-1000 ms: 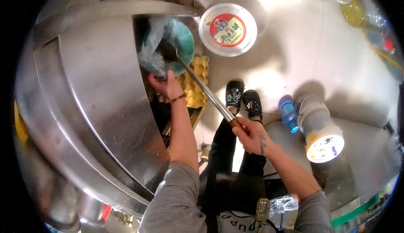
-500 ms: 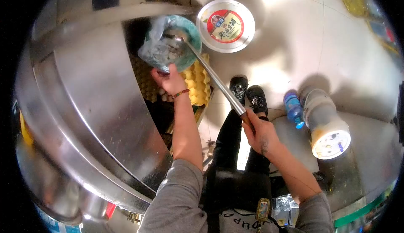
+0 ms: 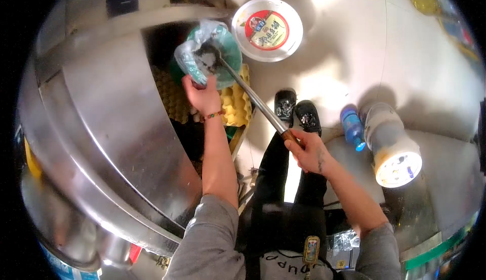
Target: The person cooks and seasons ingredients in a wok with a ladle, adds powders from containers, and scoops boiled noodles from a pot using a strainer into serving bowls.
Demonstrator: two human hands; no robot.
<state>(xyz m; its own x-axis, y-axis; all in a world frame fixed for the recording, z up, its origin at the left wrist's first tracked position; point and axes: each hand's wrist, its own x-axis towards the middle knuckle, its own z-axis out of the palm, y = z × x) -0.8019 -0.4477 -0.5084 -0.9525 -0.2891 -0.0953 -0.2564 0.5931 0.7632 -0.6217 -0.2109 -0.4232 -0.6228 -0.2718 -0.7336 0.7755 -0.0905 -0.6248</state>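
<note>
My right hand (image 3: 306,151) is closed around the wooden grip of a long-handled metal ladle (image 3: 255,100). Its shaft slants up to the left, and its head is down in a clear plastic bag (image 3: 190,60), partly hidden there. The bag lines a green bucket (image 3: 233,52) and is folded over the rim. What lies inside looks greyish, but I cannot make out its kind. My left hand (image 3: 203,97) is closed on the bag's near edge at the bucket rim, fingertips partly hidden.
Yellow egg trays (image 3: 235,100) lie under and beside the bucket. A round lid with a red label (image 3: 267,29) is on the tiled floor. Left stands a steel counter (image 3: 111,103); right, a blue bottle (image 3: 352,128) and a white tub (image 3: 397,168).
The bag's loose edge has been drawn in and gathered toward the bucket's rim by my left hand. My right hand and the ladle have shifted slightly left.
</note>
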